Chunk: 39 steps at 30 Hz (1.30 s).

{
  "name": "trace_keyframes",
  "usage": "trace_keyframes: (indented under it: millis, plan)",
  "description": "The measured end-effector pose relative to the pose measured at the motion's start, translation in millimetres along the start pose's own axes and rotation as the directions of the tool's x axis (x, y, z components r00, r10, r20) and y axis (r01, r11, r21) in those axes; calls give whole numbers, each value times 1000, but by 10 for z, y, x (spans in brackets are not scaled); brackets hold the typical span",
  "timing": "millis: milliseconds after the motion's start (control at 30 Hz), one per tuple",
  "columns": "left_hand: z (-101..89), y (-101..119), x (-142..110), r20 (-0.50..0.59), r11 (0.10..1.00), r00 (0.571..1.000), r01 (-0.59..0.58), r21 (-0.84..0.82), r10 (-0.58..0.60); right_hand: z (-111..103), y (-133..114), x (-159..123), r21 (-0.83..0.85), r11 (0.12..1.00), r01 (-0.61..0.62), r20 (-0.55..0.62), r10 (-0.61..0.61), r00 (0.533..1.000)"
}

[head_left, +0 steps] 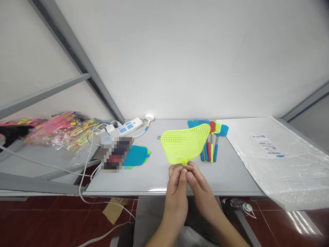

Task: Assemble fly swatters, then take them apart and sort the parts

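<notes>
We held a lime-green plastic fly swatter head [185,144] above the white tabletop [144,181], our left hand [176,195] and right hand [202,192] close together, each grip clamped on its short stem [184,162]. Just behind the head and to its right lay a bundle of swatters [211,144] with blue, red and yellow handles. Left of the head lay a blue swatter [136,156], partly under a pixelated patch, and well right of it lay a clear plastic bag [280,161] bearing a printed label [265,144].
</notes>
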State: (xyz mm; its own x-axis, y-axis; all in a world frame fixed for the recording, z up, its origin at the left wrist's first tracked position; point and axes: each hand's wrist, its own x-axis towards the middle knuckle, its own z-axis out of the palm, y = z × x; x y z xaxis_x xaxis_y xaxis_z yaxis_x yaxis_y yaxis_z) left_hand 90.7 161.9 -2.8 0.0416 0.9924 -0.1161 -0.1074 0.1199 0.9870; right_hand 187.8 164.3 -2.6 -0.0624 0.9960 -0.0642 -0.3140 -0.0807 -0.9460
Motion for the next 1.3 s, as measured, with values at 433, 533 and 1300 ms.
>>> trace_keyframes:
  millis: [433,533,1300]
  plan:
    - [-107,152,106,-67,923,988,106,-371,-140,41,75,-7,-576,784,232,134,-189,973]
    - [-224,215,217,-52,904,999,-12,-427,-11,14,-11,-12,-587,782,212,173,-135,976]
    - [-414,49,112,-28,860,999,-33,-509,22,120,-215,-7,-776,567,277,333,-3,943]
